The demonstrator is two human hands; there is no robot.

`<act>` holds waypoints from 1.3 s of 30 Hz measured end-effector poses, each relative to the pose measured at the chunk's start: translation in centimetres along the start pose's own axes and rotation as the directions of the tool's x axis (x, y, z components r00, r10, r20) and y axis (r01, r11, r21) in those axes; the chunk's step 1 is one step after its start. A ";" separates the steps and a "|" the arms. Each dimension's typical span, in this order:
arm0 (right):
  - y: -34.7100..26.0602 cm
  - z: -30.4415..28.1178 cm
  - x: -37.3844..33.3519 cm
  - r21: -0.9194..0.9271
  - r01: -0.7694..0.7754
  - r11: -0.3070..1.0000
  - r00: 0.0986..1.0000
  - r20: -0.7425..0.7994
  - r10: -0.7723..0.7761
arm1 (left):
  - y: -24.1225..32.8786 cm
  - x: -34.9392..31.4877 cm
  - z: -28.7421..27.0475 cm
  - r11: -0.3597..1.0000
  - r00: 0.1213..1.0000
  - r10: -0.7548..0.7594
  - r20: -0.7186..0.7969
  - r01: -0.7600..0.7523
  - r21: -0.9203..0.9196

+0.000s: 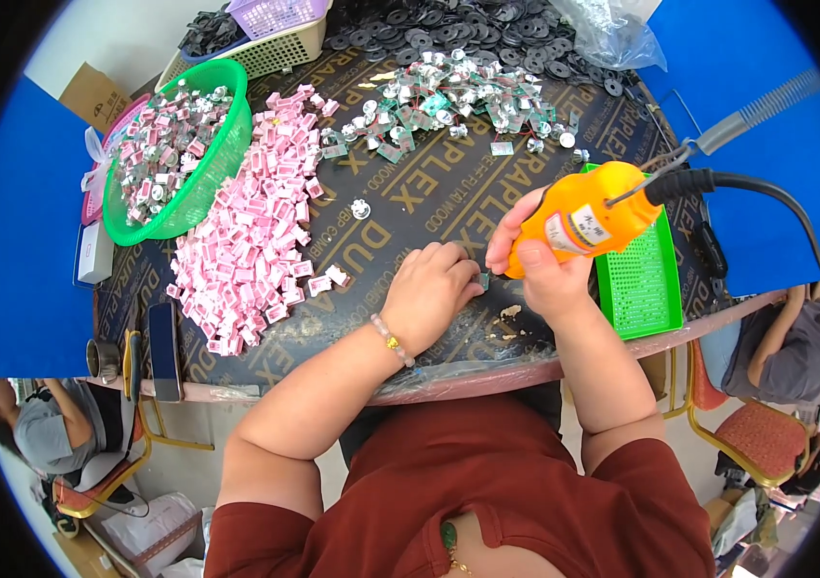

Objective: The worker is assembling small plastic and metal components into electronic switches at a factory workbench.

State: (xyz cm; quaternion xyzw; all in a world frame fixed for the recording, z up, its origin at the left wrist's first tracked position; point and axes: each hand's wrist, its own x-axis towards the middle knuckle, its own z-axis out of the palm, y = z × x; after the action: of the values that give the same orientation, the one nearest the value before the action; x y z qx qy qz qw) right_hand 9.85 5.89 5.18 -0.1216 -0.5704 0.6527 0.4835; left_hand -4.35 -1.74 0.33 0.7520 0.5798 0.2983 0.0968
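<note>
We logged, left to right around the tabletop (pixel 473 197): at ten o'clock, one green basket (pixel 238 125) of mixed silver-and-pink pieces (pixel 159 159), in our judgement the completed share; at nine, one large heap of pink housings (pixel 256 222), seemingly awaiting use; at six, one left hand (pixel 429 289), fingers curled beside a small greenish piece (pixel 484 280), whether gripping it we could not tell; at twelve, one heap of silver-capped circuit pieces (pixel 439 101), probably also outstanding; at one, many black discs (pixel 550 65); at three, one right hand (pixel 555 279), wrapped around an orange power tool (pixel 574 217); at four, one green tray (pixel 636 289).
</note>
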 end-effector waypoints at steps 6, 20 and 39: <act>-0.2 -0.1 0.0 0.029 -0.026 0.999 0.999 0.026 0.025 | 0.2 0.0 0.5 0.999 0.998 0.041 -0.041 -0.040 0.025; -8.7 -15.7 0.8 -0.571 0.100 0.815 0.837 -0.395 -0.380 | 1.8 0.4 1.0 0.990 0.992 0.092 -0.082 -0.082 0.118; -7.1 -19.0 0.5 -0.530 0.145 0.836 0.825 -0.403 -0.398 | 1.9 0.6 1.0 0.990 0.990 0.093 -0.110 -0.079 0.120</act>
State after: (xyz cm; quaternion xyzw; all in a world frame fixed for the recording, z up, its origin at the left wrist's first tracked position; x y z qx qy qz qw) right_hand 26.64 17.33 5.40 -0.3153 -0.5804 0.3598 0.6589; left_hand -2.15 -1.56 0.65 0.7622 0.5677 0.3111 0.0068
